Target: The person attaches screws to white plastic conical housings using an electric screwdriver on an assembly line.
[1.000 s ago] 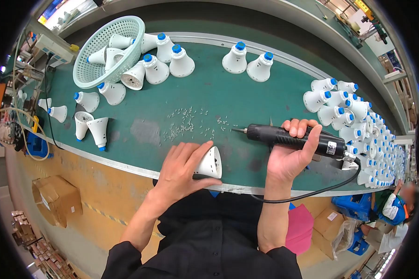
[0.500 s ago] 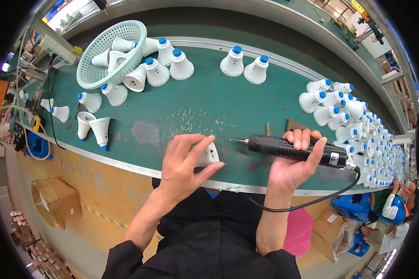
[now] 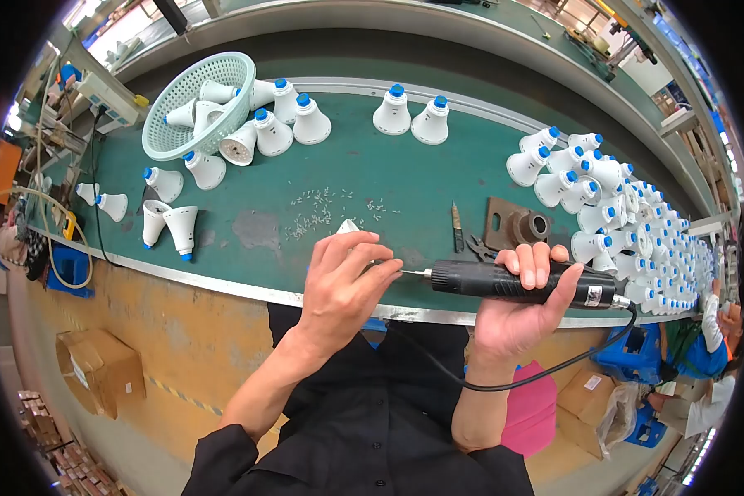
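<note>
My right hand (image 3: pixel 529 302) is wrapped round a black electric screwdriver (image 3: pixel 479 279), which lies level with its bit pointing left. The fingertips of my left hand (image 3: pixel 343 281) are pinched together at the tip of that bit; whatever they hold is too small to make out. Behind the left hand, a white lamp housing (image 3: pixel 349 226) shows only its upper edge. Small loose screws (image 3: pixel 314 211) are scattered on the green bench just beyond it.
A pale green basket (image 3: pixel 161 142) holding white housings stands at the back left, with more housings (image 3: pixel 312 122) beside it. Many blue-capped housings (image 3: pixel 591 219) crowd the right. A metal block (image 3: pixel 512 225), pliers (image 3: pixel 479 248) and a knife (image 3: pixel 456 227) lie behind the screwdriver. A cord (image 3: pixel 554 376) hangs in front.
My left fingers, spread before, have closed together at the bit tip. Hand and bit have come together. The view has shifted, bringing the metal block and pliers into sight.
</note>
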Motion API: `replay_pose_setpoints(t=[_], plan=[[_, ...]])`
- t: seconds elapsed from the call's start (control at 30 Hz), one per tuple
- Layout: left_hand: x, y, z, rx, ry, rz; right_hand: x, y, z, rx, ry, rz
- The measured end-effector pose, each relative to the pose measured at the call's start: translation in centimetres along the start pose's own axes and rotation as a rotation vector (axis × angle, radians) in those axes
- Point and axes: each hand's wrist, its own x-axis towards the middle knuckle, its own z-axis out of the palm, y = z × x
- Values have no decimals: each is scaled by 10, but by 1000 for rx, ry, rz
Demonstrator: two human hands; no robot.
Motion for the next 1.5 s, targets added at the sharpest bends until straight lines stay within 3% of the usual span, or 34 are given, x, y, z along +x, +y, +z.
replay_pose_setpoints(t=[0.47,0.67,0.77,0.9,1.0,1.17,1.23,1.37,1.5], plan=[[-8,9,-10,-185,-161,-77,-6,-7,-11,0,-95,49],[-2,8,-24,8,-82,-97,-6,-10,-13,-1,-26,15],[-16,-9,-19,76,-53,-271,-5,-14,-16,-28,-15,-12],[-38,-28,-4,175,-262,-306,-4,-15,-19,-48,-18,-16],[-46,-29,-2,138,-212,-318,-7,-17,-17,-25,-21,-7],[-70,-7,-19,-571,-149,-616,-10,-25,-11,93,-71,52],[-81,9,-25,-582,-253,-734,-18,-25,-7,112,-105,102],[-102,22,-24,-759,-334,-770,-31,-18,-8,40,-169,192],[-118,30,-19,-717,-341,-765,-41,-6,-6,-55,-227,273]])
